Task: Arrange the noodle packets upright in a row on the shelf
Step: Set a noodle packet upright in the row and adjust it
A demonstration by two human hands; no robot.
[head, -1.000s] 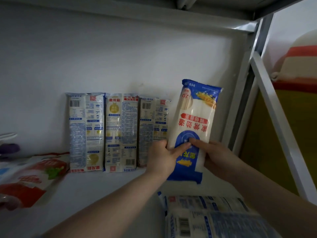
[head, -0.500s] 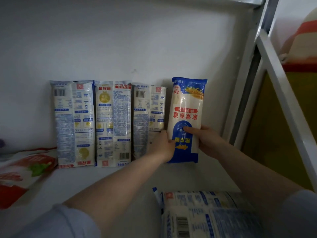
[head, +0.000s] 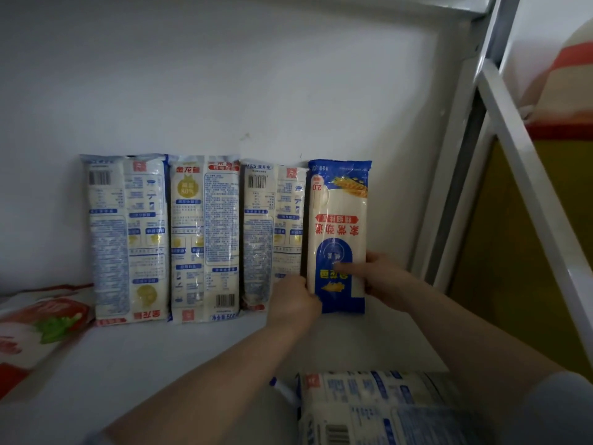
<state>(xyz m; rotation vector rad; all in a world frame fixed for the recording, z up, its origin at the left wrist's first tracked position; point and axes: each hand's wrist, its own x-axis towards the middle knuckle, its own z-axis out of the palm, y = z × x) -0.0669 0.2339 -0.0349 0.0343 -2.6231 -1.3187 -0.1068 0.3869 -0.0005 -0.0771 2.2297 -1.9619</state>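
The blue-fronted noodle packet (head: 337, 232) stands upright on the shelf (head: 128, 358) against the white back wall (head: 224, 75), its printing upside down, at the right end of a row. It sits between the fingers of both hands: the left hand (head: 293, 300) curls round its lower left edge, the right hand (head: 382, 277) wraps the lower right edge, with a right fingertip (head: 345, 269) pressed flat on the blue panel. Both hands grasp this packet near its base; most of its length rises above the fingers.

Just left of the left-hand fingers, three more upright packets (head: 202, 236) lean on the wall, touching side by side, backs facing out.

Both forearms reach up and forward from the lower edge of view, converging on the packet, the left wrist bent slightly inward.

Below the hands, near the shelf's front edge, another noodle packet (head: 369, 406) lies flat. Well left of the fingers lies a red-and-white bag (head: 38, 329). Right of the right hand stands the white metal frame (head: 513, 175).
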